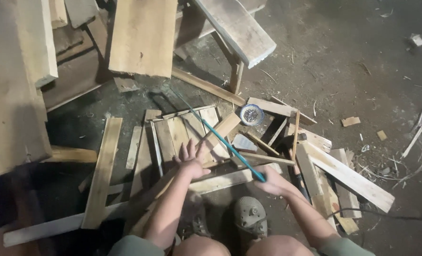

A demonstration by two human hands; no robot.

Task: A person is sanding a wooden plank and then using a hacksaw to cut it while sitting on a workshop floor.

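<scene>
I crouch over a small slatted wooden panel point(185, 132) lying on the dirt floor. My left hand point(191, 159) presses flat on its near edge with fingers spread. My right hand point(271, 182) grips the blue handle of a long thin saw point(220, 137), whose blade slants up and left across the panel. A diagonal wooden strip point(220, 130) lies over the panel under the saw. Both of my shoes point(250, 215) show below my hands.
Loose planks and offcuts point(334, 173) are scattered to the right and left. A small round tin of nails point(251, 114) sits just beyond the panel. Large boards point(144, 35) and a wooden bench point(237, 28) stand behind. A black cable point(391, 217) runs at right.
</scene>
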